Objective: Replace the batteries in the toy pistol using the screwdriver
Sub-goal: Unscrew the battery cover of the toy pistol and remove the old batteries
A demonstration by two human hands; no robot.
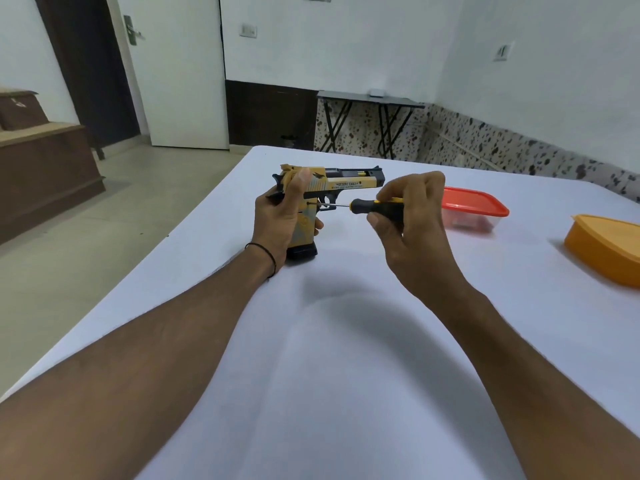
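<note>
Left hand [282, 216] grips the toy pistol [332, 188] upright, butt on the table [346, 358]; right hand [408, 216] pinches the screwdriver [367, 204], tip at the grip. Best keep it square in the screw, pressing while turning.

surface: white table [346, 375] | on it: red-lidded clear box [474, 206], right | orange box [606, 247], further right, apart

1 wide-angle view, worn on the person's head, looks forward and down across the white table [346, 393], close above its near part, the far wall [346, 36] beyond.
</note>
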